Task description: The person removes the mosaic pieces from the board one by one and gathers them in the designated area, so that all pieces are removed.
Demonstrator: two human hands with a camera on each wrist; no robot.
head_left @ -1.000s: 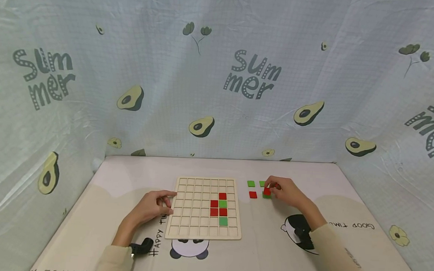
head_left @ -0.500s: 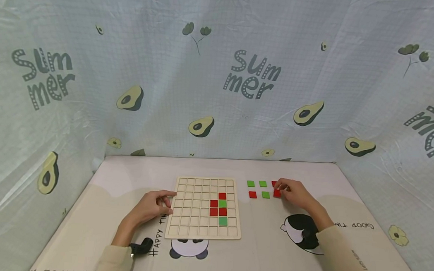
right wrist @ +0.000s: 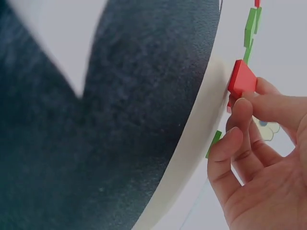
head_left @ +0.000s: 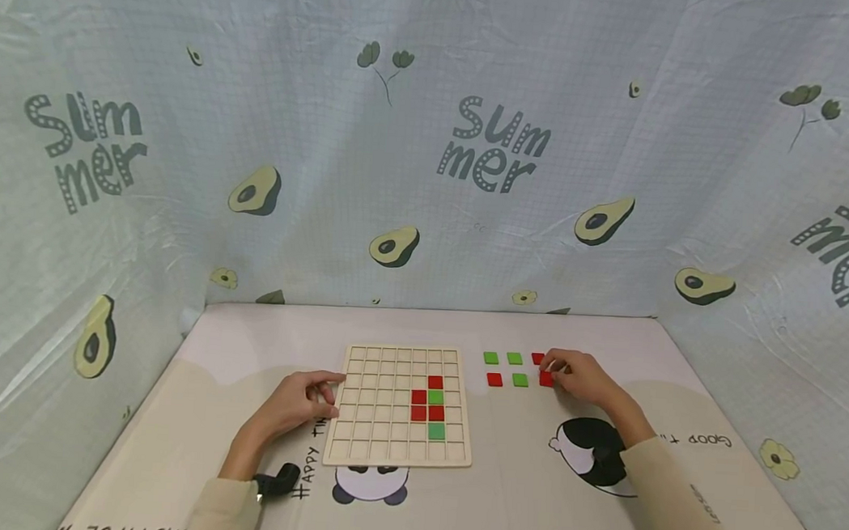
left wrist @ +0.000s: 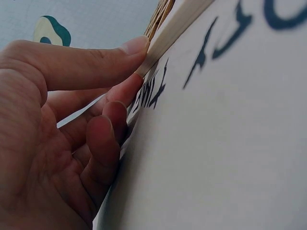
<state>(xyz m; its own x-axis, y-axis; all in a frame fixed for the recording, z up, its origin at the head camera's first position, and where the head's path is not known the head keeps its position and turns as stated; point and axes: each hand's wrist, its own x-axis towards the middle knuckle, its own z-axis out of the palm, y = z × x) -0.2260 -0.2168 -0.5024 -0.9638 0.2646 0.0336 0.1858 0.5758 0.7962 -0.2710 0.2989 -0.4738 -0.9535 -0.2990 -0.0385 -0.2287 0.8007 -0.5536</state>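
In the head view my left hand (head_left: 295, 403) rests at the left edge of a pale wooden grid board (head_left: 379, 408), its index finger and thumb set apart and touching that edge. The left wrist view shows the thumb against the board's side (left wrist: 177, 31), the other fingers partly bent beneath. My right hand (head_left: 584, 378) pinches a square red tile (head_left: 546, 379) between thumb and fingers. That same tile (right wrist: 243, 79) is tilted in the right wrist view. Red tiles (head_left: 420, 398) and green tiles (head_left: 436, 432) lie in some cells on the board's right side.
Right of the board lie loose green tiles (head_left: 491, 358) and a red tile (head_left: 494, 379); another red tile (head_left: 538, 359) lies beside the right hand. A printed cloth (head_left: 498, 496) covers the table. A patterned curtain (head_left: 316, 129) stands behind and at both sides.
My right hand has moved right with the red tile, away from over a green tile that now shows fully. The left hand and board have stayed put.
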